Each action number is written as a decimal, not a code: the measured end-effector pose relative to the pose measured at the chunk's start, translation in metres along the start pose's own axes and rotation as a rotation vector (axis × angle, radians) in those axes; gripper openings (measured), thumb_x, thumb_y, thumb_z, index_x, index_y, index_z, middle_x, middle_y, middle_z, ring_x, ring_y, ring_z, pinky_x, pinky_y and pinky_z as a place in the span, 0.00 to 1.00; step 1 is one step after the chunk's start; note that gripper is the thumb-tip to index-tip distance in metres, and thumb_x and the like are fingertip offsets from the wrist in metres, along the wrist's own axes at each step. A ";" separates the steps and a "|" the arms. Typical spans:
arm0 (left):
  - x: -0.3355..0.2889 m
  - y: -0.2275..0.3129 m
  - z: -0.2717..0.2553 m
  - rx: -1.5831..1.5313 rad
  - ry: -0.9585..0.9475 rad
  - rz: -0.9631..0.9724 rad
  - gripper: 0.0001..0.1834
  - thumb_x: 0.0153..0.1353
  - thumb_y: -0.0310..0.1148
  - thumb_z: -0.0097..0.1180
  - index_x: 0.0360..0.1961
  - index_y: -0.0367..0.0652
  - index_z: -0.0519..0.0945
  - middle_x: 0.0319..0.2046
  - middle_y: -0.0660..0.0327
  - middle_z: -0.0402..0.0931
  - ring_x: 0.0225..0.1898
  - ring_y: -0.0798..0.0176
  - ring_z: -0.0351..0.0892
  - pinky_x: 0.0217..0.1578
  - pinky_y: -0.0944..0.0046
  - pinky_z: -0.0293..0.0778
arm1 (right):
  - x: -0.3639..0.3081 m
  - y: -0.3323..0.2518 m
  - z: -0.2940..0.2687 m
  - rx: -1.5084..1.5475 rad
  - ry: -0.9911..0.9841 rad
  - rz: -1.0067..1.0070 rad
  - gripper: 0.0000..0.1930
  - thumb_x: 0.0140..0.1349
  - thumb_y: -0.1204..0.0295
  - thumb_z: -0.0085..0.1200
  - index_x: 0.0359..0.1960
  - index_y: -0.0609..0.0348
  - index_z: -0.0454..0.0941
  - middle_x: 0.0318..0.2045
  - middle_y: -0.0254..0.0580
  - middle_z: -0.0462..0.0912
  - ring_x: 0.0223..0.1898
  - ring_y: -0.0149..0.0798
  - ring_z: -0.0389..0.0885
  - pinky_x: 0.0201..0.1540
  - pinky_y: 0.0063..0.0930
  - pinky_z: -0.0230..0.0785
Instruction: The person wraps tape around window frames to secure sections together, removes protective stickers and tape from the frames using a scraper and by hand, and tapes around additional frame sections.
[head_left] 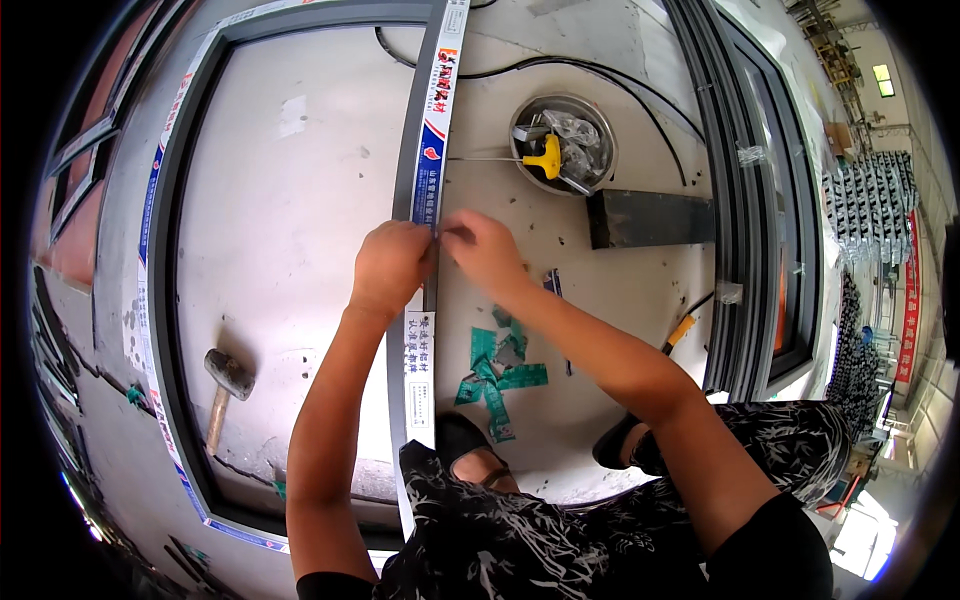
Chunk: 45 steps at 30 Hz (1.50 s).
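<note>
A grey window frame (190,108) lies on the floor, with blue and white printed protective film on its faces. Its near-vertical middle bar (408,160) runs up in front of me and bears a film strip (432,135). My left hand (392,262) is closed at the left side of this bar, fingertips curled against it. Just right of the bar, my right hand (487,252) is closed in a pinch, slightly blurred. Whatever the fingers of either hand hold is hidden. Between and below the hands, a dark stretch of the bar shows beside the film.
A hammer (230,375) lies inside the frame. A metal bowl (600,115) holds hardware and a yellow-handled hex key (543,157). Green tape scraps (522,376), a dark metal block (645,218), a black cable (640,82) and stacked grey profiles (735,210) lie to the right.
</note>
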<state>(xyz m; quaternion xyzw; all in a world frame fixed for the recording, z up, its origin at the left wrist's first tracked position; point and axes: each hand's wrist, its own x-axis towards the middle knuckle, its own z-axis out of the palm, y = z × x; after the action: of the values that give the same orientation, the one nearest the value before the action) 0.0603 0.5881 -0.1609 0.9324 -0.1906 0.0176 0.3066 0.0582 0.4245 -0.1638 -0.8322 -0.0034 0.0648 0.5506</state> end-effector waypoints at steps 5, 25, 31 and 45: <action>-0.007 -0.009 0.003 -0.422 0.079 -0.271 0.10 0.56 0.28 0.56 0.20 0.36 0.74 0.19 0.57 0.73 0.23 0.56 0.72 0.26 0.59 0.68 | -0.006 -0.007 0.014 0.325 -0.058 0.230 0.07 0.62 0.78 0.50 0.36 0.67 0.79 0.28 0.41 0.82 0.27 0.33 0.81 0.31 0.25 0.74; -0.027 0.005 0.034 -1.025 0.530 -0.482 0.14 0.63 0.29 0.57 0.21 0.35 0.73 0.20 0.66 0.71 0.23 0.74 0.66 0.25 0.71 0.66 | -0.015 -0.023 0.054 -0.261 0.226 0.058 0.08 0.54 0.73 0.57 0.33 0.65 0.75 0.29 0.51 0.81 0.32 0.53 0.81 0.37 0.41 0.73; -0.033 0.006 0.030 -1.157 0.504 -0.546 0.13 0.66 0.31 0.54 0.24 0.37 0.73 0.20 0.66 0.70 0.22 0.75 0.65 0.23 0.73 0.65 | 0.002 -0.025 0.047 0.101 0.122 0.356 0.09 0.47 0.81 0.55 0.33 0.67 0.77 0.28 0.48 0.81 0.28 0.45 0.80 0.31 0.36 0.74; -0.066 0.049 0.033 -0.327 0.605 -0.429 0.17 0.54 0.17 0.52 0.47 0.34 0.74 0.44 0.49 0.73 0.44 0.47 0.73 0.45 0.55 0.72 | -0.020 -0.026 0.030 0.480 0.019 0.420 0.13 0.53 0.84 0.55 0.40 0.67 0.70 0.33 0.46 0.79 0.33 0.36 0.81 0.35 0.27 0.75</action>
<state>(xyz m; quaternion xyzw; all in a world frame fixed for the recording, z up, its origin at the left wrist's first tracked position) -0.0212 0.5558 -0.1700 0.8427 0.1066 0.1964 0.4898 0.0368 0.4606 -0.1492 -0.6614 0.1892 0.1683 0.7060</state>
